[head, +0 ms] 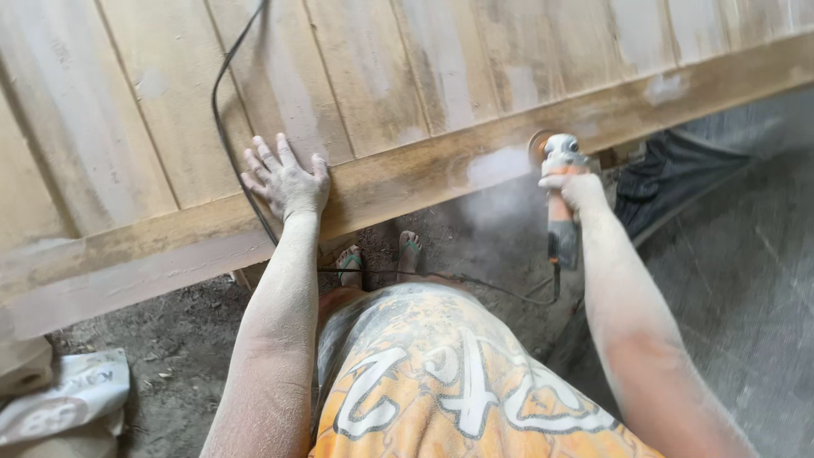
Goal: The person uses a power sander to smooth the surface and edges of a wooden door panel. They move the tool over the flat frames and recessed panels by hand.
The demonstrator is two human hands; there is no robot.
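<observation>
Wooden rail [407, 182] is run lower-left to upper-right; left hand [287, 180] is pressed flat, spread; right hand [579, 188] is clenched on grinder [560, 199] at its right stretch.

A dusty wooden panel [407, 93] of upright boards with a bottom rail — a black cable [222, 127] trails across it; below, dirt floor [161, 348] with a white sack [64, 394].

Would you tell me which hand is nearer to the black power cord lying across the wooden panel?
Left hand: beside the cord. Right hand grips the angle grinder, well away.
</observation>
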